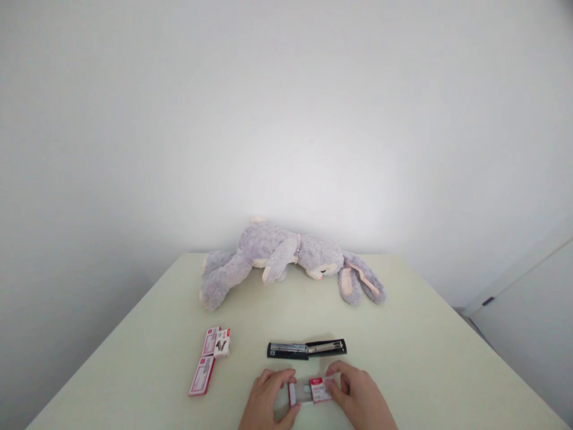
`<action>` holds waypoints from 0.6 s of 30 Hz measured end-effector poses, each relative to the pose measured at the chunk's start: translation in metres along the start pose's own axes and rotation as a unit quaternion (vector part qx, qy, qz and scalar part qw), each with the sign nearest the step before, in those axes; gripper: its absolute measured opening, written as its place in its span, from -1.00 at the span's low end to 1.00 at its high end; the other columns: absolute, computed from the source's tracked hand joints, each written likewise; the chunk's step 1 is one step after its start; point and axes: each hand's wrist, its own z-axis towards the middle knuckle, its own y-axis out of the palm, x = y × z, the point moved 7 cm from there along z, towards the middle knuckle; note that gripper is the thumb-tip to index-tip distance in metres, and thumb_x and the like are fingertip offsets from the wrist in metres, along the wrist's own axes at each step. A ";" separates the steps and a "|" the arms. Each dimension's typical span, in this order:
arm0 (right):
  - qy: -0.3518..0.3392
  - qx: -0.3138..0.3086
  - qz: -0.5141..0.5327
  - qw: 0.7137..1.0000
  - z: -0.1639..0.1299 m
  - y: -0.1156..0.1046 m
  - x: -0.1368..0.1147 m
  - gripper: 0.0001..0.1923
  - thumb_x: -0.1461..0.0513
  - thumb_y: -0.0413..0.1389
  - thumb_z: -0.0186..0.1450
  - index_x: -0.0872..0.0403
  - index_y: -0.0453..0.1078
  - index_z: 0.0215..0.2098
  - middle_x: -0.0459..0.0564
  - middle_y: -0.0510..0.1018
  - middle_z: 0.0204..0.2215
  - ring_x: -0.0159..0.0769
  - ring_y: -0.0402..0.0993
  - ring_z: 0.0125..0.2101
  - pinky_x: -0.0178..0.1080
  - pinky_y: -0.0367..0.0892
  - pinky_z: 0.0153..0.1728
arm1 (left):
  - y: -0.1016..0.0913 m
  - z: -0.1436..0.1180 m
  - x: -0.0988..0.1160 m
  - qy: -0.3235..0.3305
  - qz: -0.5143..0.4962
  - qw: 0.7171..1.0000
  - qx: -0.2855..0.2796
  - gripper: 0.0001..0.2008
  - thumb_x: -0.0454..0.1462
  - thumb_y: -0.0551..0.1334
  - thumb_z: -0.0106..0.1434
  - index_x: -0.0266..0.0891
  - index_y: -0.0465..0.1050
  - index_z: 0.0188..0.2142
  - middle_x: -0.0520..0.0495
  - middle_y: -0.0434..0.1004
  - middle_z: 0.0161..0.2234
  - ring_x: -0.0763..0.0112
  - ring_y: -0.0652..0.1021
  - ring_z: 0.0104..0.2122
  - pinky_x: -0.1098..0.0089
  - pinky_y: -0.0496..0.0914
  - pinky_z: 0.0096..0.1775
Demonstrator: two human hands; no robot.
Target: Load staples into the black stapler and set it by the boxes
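Near the table's front edge, my left hand (270, 401) has its thumb and fingers around the left end of a clear plastic case (303, 392). At the case's right end, my right hand (354, 391) pinches a small red-and-white staple box (317, 389). Whether that box sits inside the case or overlaps it, I cannot tell; my right fingers cover part of it. Just beyond both hands a black stapler (307, 348) lies unfolded flat, its metal inside facing up.
Left of the stapler lie two flat pink-and-white boxes (201, 375) and a small white box (222, 343) with a stapler picture. A grey plush rabbit (268, 248) lies on its side along the back of the pale table (416, 334), by the white wall.
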 end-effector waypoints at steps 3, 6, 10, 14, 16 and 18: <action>-0.071 -0.058 -0.119 0.989 0.004 0.013 -0.044 -0.78 0.22 0.14 0.26 -0.16 0.64 -0.31 -0.10 0.69 -0.46 -0.22 0.59 -0.40 -0.30 0.23 -0.37 | 0.004 0.000 -0.003 0.003 -0.006 1.000 -0.007 -0.45 -0.32 0.34 0.12 -0.03 0.46 0.13 -0.03 0.63 -0.04 0.21 0.57 -0.04 0.20 0.48 0.06; -0.097 -0.099 -0.225 0.964 0.012 0.028 -0.067 -0.76 0.28 0.15 0.21 -0.12 0.67 -0.37 0.00 0.72 -0.41 -0.12 0.65 -0.32 -0.27 0.30 -0.32 | 0.007 0.001 -0.005 -0.004 -0.010 1.000 -0.016 -0.45 -0.31 0.35 0.10 -0.06 0.47 0.12 -0.06 0.62 -0.04 0.19 0.56 -0.03 0.18 0.47 0.06; -0.116 -0.119 -0.252 0.953 0.021 0.040 -0.074 -0.77 0.30 0.17 0.15 -0.08 0.68 -0.39 0.06 0.72 -0.41 -0.07 0.66 -0.30 -0.24 0.33 -0.29 | 0.007 0.001 -0.005 -0.014 -0.016 1.000 -0.019 -0.47 -0.33 0.36 0.06 -0.08 0.49 0.08 -0.08 0.61 -0.05 0.18 0.55 -0.04 0.18 0.45 0.06; -0.132 -0.134 -0.250 0.950 0.021 0.041 -0.074 -0.77 0.32 0.17 0.14 -0.08 0.67 -0.39 0.01 0.72 -0.42 -0.10 0.65 -0.31 -0.26 0.30 -0.30 | 0.006 0.002 -0.005 -0.014 -0.018 1.000 -0.014 -0.46 -0.34 0.37 0.03 -0.08 0.50 0.06 -0.08 0.61 -0.06 0.16 0.55 -0.06 0.19 0.45 0.04; -0.133 -0.131 -0.227 0.956 0.019 0.037 -0.070 -0.78 0.29 0.16 0.19 -0.11 0.65 -0.35 -0.08 0.71 -0.41 -0.20 0.63 -0.33 -0.31 0.27 -0.33 | 0.007 0.001 -0.005 -0.013 -0.020 1.000 -0.013 -0.45 -0.33 0.38 0.03 -0.07 0.50 0.06 -0.08 0.61 -0.06 0.16 0.55 -0.07 0.19 0.46 0.03; -0.124 -0.118 -0.170 0.970 0.017 0.030 -0.060 -0.81 0.25 0.14 0.24 -0.10 0.61 -0.32 -0.15 0.68 -0.44 -0.30 0.58 -0.40 -0.35 0.23 -0.38 | 0.007 0.001 -0.006 -0.014 -0.022 1.000 -0.008 -0.44 -0.35 0.38 0.02 -0.05 0.50 0.06 -0.06 0.61 -0.07 0.17 0.55 -0.08 0.19 0.46 0.03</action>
